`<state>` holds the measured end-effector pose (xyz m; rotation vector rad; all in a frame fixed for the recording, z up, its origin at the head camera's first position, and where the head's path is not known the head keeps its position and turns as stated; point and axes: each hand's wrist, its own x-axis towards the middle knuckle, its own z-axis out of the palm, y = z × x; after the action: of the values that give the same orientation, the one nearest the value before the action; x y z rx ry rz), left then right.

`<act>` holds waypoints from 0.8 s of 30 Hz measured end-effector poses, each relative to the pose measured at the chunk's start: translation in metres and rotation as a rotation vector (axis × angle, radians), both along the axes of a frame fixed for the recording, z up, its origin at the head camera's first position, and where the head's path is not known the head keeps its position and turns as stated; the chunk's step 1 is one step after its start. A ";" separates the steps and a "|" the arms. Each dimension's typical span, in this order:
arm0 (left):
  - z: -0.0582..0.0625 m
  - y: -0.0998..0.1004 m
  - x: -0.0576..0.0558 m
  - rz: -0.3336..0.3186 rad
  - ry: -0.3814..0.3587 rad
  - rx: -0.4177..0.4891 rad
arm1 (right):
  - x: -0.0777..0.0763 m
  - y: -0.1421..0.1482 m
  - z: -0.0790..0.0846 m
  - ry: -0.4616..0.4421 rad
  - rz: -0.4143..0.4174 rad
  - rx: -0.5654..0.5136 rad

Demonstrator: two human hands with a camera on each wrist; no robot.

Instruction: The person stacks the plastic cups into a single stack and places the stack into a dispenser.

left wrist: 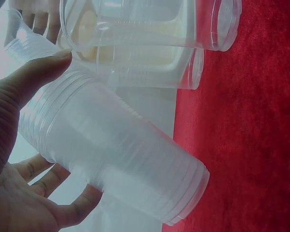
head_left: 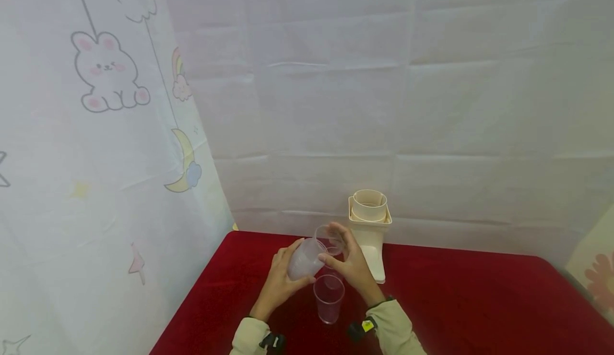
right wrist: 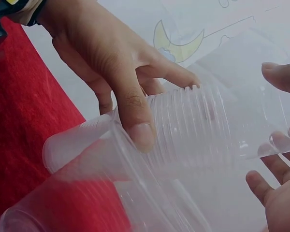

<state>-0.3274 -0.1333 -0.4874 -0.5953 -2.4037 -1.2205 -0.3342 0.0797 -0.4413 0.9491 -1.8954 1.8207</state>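
My left hand [head_left: 278, 280] grips a tilted stack of clear plastic cups [left wrist: 111, 140], thumb on one side and fingers on the other. The stack's rims face up and right, toward my right hand [head_left: 355, 261]. A clear plastic cup [right wrist: 251, 116] sticks out past the ridged rims at the stack's mouth. My right fingers and thumb are curled around this cup. Below the hands, a single clear cup [head_left: 329, 307] stands upright on the red cloth. Another clear cup [left wrist: 135, 67] stands close to it, partly hidden in the head view.
A cream plastic stand [head_left: 369, 211] with a round ring on top stands behind my right hand, near the back edge. Red cloth [head_left: 455, 291] covers the table. White fabric walls [head_left: 312, 104] rise behind and at the left.
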 end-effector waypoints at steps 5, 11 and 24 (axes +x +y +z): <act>-0.001 0.000 -0.001 -0.003 0.002 -0.004 | -0.001 0.000 -0.003 0.000 -0.025 0.040; -0.001 0.000 -0.001 -0.004 0.018 -0.001 | -0.002 -0.003 -0.006 -0.022 -0.024 0.065; -0.001 -0.001 -0.001 -0.002 0.042 -0.014 | -0.004 -0.007 -0.015 -0.052 -0.092 0.192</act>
<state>-0.3282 -0.1343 -0.4885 -0.6220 -2.3787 -1.1815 -0.3381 0.0723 -0.4564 0.8655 -2.1392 1.6496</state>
